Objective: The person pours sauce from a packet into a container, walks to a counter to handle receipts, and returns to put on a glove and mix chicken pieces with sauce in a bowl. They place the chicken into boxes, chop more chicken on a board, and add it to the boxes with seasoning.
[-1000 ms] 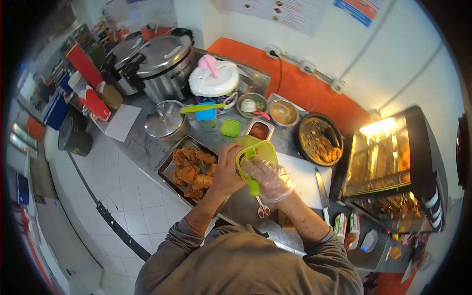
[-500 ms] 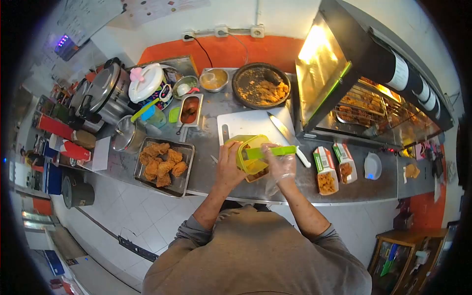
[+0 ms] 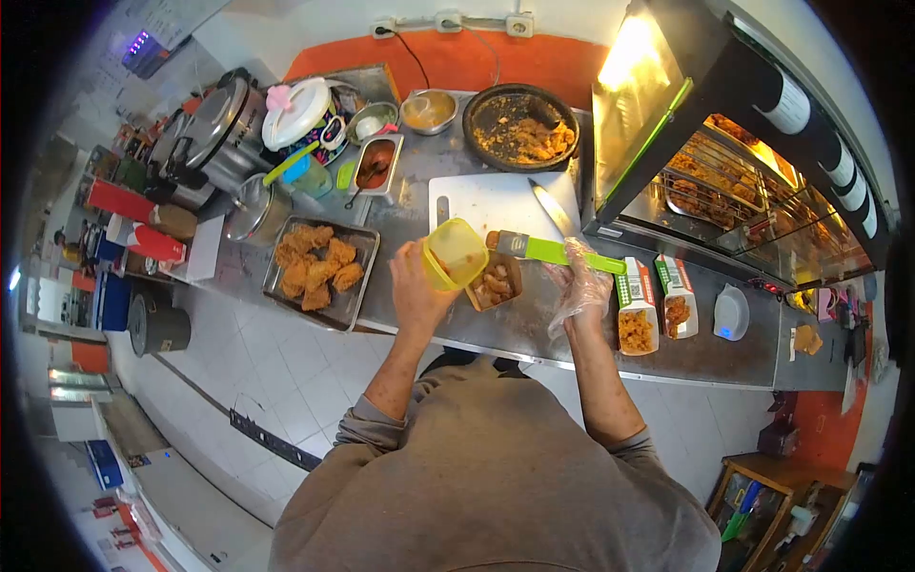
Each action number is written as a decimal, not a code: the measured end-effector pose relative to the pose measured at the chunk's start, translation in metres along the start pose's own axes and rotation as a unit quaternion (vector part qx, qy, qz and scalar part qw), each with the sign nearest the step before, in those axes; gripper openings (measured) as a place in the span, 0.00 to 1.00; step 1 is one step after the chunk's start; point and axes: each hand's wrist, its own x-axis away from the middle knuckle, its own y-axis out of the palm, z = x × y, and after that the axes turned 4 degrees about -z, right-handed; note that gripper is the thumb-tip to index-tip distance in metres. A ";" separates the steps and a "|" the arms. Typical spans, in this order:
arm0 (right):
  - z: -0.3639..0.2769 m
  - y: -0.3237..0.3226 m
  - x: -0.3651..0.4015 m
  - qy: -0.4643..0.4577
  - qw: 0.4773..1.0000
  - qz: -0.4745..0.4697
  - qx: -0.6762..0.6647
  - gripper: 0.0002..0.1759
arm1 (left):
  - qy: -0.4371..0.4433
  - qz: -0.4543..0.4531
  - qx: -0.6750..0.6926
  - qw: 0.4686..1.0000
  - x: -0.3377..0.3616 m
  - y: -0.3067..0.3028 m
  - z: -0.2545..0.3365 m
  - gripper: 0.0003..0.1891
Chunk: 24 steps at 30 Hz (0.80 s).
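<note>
My left hand is closed round a yellow plastic container, which is tilted with its opening showing. In my right hand, covered by a clear plastic glove, is the green handle of a tool. The tool's head points left, over the near edge of the white cutting board, with something brown at its tip. Just below it stands a small brown box with pieces of food inside. A knife lies across the right side of the board.
Left, a metal tray holds fried pieces. Behind the board stand a stone mortar, a metal bowl and a sauce pan. Two filled cartons and a white dish stand right, below a lit glass cabinet.
My hands have moved apart. The yellow container has shifted left and tilted, and the green-handled tool has come out of it to the right. More of the brown box now shows.
</note>
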 end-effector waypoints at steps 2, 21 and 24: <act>0.013 -0.006 -0.002 -0.027 0.997 0.052 0.051 0.13 | -0.021 0.030 -0.042 0.998 0.007 -0.002 -0.010 0.44; 0.058 -0.055 -0.002 -0.326 0.715 -0.226 0.576 0.07 | -0.048 -0.020 -0.016 0.999 0.036 -0.003 -0.032 0.44; 0.063 -0.058 -0.009 -0.365 0.707 -0.273 0.541 0.06 | -0.049 -0.038 -0.012 0.998 0.040 0.000 -0.035 0.45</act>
